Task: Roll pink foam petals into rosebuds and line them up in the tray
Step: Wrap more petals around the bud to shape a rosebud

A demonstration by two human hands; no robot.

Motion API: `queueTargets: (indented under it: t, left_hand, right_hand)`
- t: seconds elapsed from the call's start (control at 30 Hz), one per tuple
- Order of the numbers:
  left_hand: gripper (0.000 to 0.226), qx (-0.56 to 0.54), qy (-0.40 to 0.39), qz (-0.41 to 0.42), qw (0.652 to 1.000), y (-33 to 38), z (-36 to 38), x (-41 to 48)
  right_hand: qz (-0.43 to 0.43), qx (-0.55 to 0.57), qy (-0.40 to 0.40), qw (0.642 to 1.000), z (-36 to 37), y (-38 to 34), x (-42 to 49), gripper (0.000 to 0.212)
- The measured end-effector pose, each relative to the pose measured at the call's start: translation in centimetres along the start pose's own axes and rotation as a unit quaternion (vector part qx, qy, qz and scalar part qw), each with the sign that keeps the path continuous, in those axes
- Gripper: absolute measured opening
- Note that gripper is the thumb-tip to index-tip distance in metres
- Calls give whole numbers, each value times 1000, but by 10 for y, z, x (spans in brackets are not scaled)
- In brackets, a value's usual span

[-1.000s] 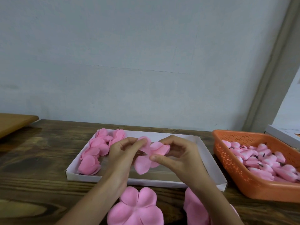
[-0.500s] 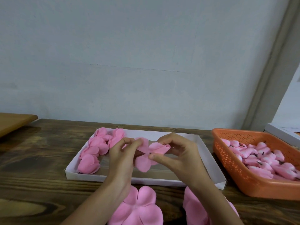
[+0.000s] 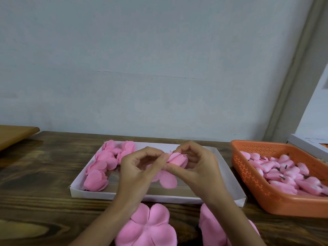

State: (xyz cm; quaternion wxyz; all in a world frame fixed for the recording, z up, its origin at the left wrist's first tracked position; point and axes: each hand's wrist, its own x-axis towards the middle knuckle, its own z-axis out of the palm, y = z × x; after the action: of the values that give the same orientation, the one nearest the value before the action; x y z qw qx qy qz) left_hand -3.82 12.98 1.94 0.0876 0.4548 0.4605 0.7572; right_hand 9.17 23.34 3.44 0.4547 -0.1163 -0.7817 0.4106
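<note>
Above the white tray (image 3: 229,176) both hands work one pink foam petal piece (image 3: 174,161). My right hand (image 3: 197,167) curls its fingers and thumb round the rolled part. My left hand (image 3: 140,169) pinches the piece's left edge with fingertips and thumb. A loose petal (image 3: 167,180) hangs below the rolled part. Several finished rosebuds (image 3: 99,167) lie in a line along the tray's left side. Flat pink petal pieces (image 3: 149,228) lie on the wooden table in front of the tray, partly behind my forearms.
An orange plastic basket (image 3: 276,203) at the right holds several small pink buds with dark stems. A white box (image 3: 305,144) sits behind it. A light wooden board (image 3: 14,134) juts in at the far left. The wall runs close behind the table.
The petal piece has been rolled tighter: the upper petals now form a compact bud inside my right hand, and my left fingertips have moved in closer to it.
</note>
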Motion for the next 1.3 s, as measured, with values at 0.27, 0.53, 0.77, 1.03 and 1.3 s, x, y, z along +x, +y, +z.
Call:
queueTargets:
  t: [0.27,0.53,0.77,1.03,1.3]
  left_hand:
    - [28,9,-75,-10,997,0,-9,4]
    - [33,-37,-60,-219,973,-11,-19,17]
    - [32,-51,37,-186,981,-18,-12,10]
    - [11,1,19,-22,1000,-9,2,-4]
    - [17,-2,78,-96,992,-15,1,-2]
  right_hand:
    - [0,-26,18,1000,-4,3,2,23]
    - [38,13,68,997,-13,8,6,15]
    - [-19,-58,0,998,-10,7,2,24]
    - [-77,-153,-13,985,-1,-1,1,26]
    - [-72,-121,-88,986,-13,0,2,16]
